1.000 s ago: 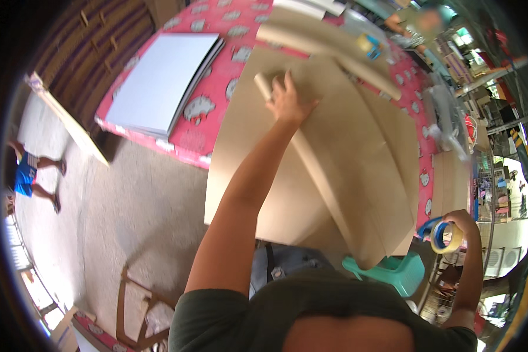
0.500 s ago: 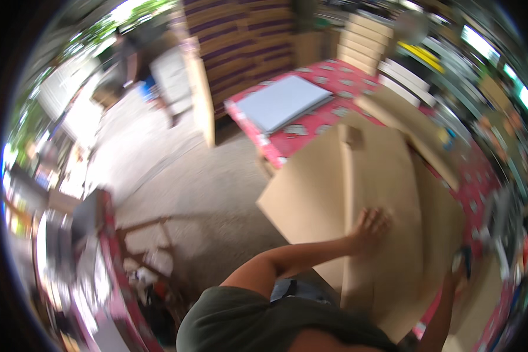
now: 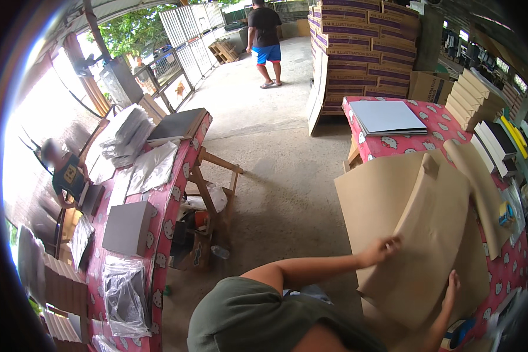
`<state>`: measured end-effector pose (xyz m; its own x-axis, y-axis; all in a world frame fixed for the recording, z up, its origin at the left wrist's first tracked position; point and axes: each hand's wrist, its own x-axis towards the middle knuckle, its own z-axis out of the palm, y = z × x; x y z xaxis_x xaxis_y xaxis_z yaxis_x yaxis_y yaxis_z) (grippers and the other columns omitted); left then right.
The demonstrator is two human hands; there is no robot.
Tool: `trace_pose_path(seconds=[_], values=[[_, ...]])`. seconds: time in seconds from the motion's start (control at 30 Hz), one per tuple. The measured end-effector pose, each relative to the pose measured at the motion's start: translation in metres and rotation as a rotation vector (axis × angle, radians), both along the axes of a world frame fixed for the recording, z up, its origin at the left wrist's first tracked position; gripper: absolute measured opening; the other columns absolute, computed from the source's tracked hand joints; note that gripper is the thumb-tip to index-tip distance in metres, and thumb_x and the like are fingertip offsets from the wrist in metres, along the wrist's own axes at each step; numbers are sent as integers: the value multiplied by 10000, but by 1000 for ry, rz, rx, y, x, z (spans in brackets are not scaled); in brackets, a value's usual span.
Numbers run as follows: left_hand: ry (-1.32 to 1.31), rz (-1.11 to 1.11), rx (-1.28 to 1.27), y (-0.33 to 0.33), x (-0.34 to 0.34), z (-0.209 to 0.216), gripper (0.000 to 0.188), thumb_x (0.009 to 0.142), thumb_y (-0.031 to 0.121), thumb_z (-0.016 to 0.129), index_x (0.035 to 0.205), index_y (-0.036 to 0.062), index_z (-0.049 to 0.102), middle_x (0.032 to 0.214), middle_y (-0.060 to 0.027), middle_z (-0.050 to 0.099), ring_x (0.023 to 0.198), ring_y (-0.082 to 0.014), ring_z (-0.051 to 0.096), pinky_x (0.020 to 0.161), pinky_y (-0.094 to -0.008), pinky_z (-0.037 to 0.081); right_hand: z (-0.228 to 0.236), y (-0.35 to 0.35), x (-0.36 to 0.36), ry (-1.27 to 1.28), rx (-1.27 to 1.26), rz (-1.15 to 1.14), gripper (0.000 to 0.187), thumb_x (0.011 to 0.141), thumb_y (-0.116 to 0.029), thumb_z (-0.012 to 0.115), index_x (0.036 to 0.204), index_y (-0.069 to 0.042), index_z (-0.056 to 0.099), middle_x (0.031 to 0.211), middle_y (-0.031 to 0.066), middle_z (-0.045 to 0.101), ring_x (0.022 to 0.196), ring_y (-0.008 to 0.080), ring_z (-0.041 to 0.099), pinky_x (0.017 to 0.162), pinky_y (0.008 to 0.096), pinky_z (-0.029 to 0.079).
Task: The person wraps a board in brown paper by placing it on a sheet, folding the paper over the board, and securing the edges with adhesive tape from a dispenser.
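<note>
A big sheet of brown kraft paper (image 3: 431,234) lies over the near end of the right table, with a curled fold along its length. My left hand (image 3: 381,251) is at the left part of this paper, fingers loosely bent and apart, holding nothing that I can see. Farther right, my right hand (image 3: 450,293) rests along the sheet with its fingers stretched out. Beside my right forearm is a dark blue and tan object (image 3: 457,334) whose kind I cannot make out. A roll of blue tape (image 3: 506,212) sits past the paper's right side.
Another rolled brown paper (image 3: 476,199) and white boards (image 3: 388,117) lie on the pink-covered table (image 3: 434,108). Stacked cartons (image 3: 366,53) stand behind. On the left table are a grey box (image 3: 128,229) and plastic-wrapped packs (image 3: 126,296). One person (image 3: 265,44) stands far off; another (image 3: 69,176) is at left.
The view has swung left, bringing the left table into clear sight. My left hand has come up from lying flat on the paper. My right hand has moved from a dark object to the sheet.
</note>
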<state>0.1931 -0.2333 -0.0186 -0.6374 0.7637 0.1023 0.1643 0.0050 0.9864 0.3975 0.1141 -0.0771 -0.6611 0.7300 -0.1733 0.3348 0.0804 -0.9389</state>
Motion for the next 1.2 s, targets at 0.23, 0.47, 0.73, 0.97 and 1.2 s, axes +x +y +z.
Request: trace_pose_path(seconds=[0.23,0.47,0.73,0.97,1.2], values=[[-139,313,-310,44,-4,-35,638,889,503,380,1275,-4,406,1225,-238,465,1168,-306,435,972,-349,330,-17,-21,-35,-4,-169,4,573,859,-436,519,1140,64,505,1192,126,526,1101,231,487,950,339,344],[-310,252,-262,51,-43,-28,517,863,426,480,1141,-5,542,1016,-196,614,899,-261,614,827,-340,448,-27,-25,-55,68,-98,-83,590,860,-448,509,1144,70,502,1203,130,519,1104,226,486,955,325,341],[202,461,-271,22,-51,-42,396,851,351,536,1061,23,608,871,-169,638,798,-248,621,739,-328,487,10,-83,-49,-150,179,-170,605,861,-472,492,1109,79,524,1137,159,550,1002,238,533,885,314,396],[57,455,-284,6,-44,-25,237,751,261,645,844,49,692,848,-150,643,782,-239,619,728,-313,484,23,-119,-3,-170,96,-192,524,862,-422,522,932,90,610,823,143,634,707,208,562,687,321,447],[-46,575,-398,124,-151,-8,249,613,228,743,663,-4,668,684,-180,635,640,-288,631,613,-380,508,49,-43,-95,-185,355,-188,420,839,-330,590,841,90,598,745,98,598,652,181,524,620,324,435]])
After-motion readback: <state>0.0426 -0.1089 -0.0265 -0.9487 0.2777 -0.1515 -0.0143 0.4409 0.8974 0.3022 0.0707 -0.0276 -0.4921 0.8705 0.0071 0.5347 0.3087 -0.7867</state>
